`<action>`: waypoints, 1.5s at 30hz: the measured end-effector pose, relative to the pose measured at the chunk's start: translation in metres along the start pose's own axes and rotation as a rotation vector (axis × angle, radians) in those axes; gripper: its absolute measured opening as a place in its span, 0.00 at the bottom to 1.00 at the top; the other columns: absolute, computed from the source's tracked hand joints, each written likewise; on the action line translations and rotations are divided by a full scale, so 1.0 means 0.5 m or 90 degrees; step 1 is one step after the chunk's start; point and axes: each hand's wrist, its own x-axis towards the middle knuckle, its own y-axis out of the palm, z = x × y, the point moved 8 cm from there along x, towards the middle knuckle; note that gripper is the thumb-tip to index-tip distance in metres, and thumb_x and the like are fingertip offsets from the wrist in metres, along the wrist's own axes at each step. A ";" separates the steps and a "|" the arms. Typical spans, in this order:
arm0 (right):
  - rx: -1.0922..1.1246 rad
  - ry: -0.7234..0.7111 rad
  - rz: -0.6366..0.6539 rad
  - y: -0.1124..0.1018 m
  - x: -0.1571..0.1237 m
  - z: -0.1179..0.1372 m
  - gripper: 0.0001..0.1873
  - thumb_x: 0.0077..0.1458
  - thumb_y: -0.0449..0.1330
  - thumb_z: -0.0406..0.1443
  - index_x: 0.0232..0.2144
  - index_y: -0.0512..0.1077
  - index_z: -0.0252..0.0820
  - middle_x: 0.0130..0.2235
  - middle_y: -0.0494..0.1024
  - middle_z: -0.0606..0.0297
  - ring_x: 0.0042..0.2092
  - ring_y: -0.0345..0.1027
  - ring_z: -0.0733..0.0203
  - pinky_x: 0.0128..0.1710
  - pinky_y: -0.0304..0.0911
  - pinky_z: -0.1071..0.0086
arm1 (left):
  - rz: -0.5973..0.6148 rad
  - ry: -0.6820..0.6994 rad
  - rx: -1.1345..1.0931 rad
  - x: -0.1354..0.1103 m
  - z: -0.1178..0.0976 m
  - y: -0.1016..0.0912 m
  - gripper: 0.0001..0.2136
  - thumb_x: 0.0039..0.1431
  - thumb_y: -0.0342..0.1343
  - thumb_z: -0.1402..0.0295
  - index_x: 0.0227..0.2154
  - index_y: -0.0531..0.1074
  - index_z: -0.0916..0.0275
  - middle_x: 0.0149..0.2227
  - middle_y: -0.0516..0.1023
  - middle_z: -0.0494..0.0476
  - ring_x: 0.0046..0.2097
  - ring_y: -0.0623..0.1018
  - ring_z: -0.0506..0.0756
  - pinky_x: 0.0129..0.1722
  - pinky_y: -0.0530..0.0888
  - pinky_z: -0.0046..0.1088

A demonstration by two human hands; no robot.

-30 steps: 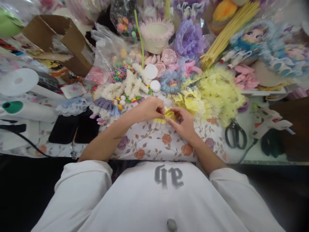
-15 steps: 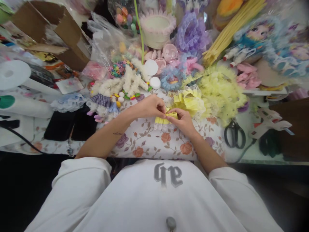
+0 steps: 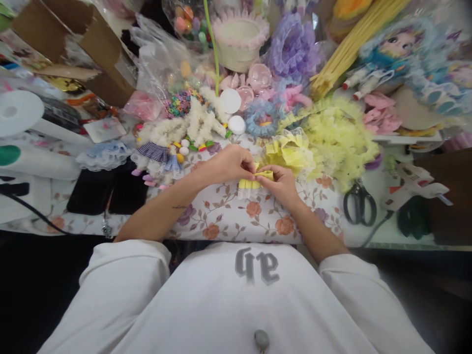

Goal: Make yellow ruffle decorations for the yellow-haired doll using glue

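Observation:
Both hands pinch one strip of pleated yellow ribbon (image 3: 249, 185) edged with white lace, a little above the flowered cloth. My left hand (image 3: 236, 163) grips the strip's upper edge between thumb and fingertips. Close beside it, my right hand (image 3: 280, 185) is closed on the same edge, thumb below and fingers behind. The fingertips of the two hands nearly meet and partly hide the strip. Just behind the right hand lies more gathered yellow lace ribbon (image 3: 289, 150), which runs toward a heap of yellow ruffles (image 3: 337, 135). Whether the held strip joins it is hidden.
Black scissors (image 3: 359, 202) and a white glue gun (image 3: 416, 184) lie to the right. Plush pieces in checked skirts (image 3: 157, 151), two dark phones (image 3: 90, 191) and a white spool (image 3: 16, 113) are on the left. A white basket (image 3: 240, 42) stands behind, among bags and lace.
The hands and the yellow strip have shifted very slightly to the right. Both hands keep their pinch, and the view has tilted a little.

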 end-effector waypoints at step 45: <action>0.094 -0.042 -0.126 -0.040 0.001 0.007 0.10 0.47 0.68 0.42 0.29 0.77 0.43 0.28 0.77 0.68 0.30 0.66 0.64 0.32 0.63 0.68 | -0.185 -0.032 -0.037 -0.043 -0.035 -0.069 0.17 0.52 0.66 0.55 0.37 0.70 0.61 0.32 0.77 0.53 0.32 0.75 0.52 0.31 0.68 0.26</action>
